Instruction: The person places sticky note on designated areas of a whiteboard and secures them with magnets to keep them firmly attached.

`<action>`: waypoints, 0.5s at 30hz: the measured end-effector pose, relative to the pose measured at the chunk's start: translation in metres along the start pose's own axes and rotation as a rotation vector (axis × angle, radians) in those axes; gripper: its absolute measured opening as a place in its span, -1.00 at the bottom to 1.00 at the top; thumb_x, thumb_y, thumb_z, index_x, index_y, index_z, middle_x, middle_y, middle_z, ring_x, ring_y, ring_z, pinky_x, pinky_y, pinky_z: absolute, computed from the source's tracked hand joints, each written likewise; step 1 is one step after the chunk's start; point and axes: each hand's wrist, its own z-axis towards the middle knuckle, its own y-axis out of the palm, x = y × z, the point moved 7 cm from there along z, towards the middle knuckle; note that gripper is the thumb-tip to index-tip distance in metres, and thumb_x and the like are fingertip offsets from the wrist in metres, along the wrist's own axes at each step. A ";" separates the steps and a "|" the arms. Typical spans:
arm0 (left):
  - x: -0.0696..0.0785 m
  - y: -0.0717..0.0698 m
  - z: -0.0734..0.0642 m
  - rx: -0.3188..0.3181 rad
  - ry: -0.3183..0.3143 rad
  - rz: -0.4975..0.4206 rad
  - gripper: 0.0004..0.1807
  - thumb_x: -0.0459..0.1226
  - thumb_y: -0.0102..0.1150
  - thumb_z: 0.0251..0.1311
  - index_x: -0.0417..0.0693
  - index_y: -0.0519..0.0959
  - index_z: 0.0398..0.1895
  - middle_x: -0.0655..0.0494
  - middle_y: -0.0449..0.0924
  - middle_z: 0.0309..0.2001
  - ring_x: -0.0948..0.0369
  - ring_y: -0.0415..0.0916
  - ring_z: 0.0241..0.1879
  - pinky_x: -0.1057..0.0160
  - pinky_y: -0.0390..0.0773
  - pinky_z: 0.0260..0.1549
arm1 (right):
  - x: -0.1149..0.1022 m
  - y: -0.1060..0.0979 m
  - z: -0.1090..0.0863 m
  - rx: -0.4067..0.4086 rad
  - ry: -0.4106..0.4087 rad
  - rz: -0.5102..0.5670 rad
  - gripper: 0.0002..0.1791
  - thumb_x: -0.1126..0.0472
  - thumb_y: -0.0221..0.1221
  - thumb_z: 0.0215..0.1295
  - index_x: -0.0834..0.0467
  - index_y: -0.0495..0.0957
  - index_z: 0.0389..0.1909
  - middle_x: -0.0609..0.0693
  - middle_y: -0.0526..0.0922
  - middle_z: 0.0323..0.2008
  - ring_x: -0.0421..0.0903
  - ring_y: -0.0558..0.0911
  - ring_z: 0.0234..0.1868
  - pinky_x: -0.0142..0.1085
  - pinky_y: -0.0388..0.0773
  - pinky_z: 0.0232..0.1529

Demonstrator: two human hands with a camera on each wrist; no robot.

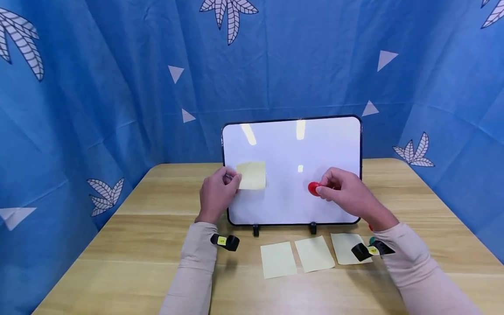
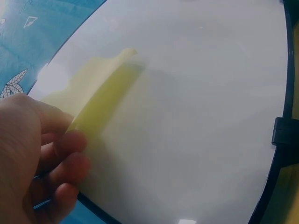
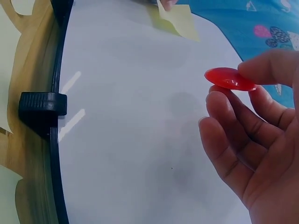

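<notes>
A whiteboard (image 1: 283, 201) with a black frame stands upright on the table. My left hand (image 1: 220, 190) pinches the left edge of a pale yellow paper sheet (image 1: 252, 176) in front of the board's left part. In the left wrist view the sheet (image 2: 105, 88) stands off the white surface at a slant and casts a yellowish reflection. Between thumb and fingers of my right hand (image 1: 344, 190) is a round red magnet (image 1: 313, 188), in front of the board's right half. The right wrist view shows the magnet (image 3: 229, 78) edge-on, apart from the board.
Three more pale sheets lie on the wooden table (image 1: 130, 249) before the board: a left one (image 1: 278, 260), a middle one (image 1: 314, 253) and a right one (image 1: 346, 247). Black feet (image 1: 313, 228) hold the board. A green piece (image 1: 372, 240) shows beside the right wrist. Blue curtain (image 1: 267, 78) surrounds the table.
</notes>
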 end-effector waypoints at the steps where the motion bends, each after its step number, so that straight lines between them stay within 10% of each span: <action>1: 0.000 0.000 0.000 0.003 0.006 -0.001 -0.82 -0.08 0.25 0.33 0.04 0.61 -0.32 0.23 0.57 -0.59 0.23 0.52 -0.54 0.16 0.46 -0.54 | -0.001 0.000 0.001 0.008 -0.004 0.006 -0.79 0.15 0.31 0.32 0.16 0.50 -0.20 0.09 0.65 -0.24 0.07 0.59 -0.27 -0.16 0.56 -0.28; 15: -0.003 -0.002 -0.001 0.014 0.027 0.019 -0.83 -0.07 0.24 0.33 0.07 0.62 -0.32 0.28 0.57 -0.61 0.25 0.51 -0.53 0.16 0.42 -0.50 | -0.015 0.017 0.019 0.070 -0.046 0.103 -0.74 0.13 0.30 0.35 0.21 0.49 -0.16 0.12 0.68 -0.25 0.08 0.66 -0.29 -0.16 0.62 -0.21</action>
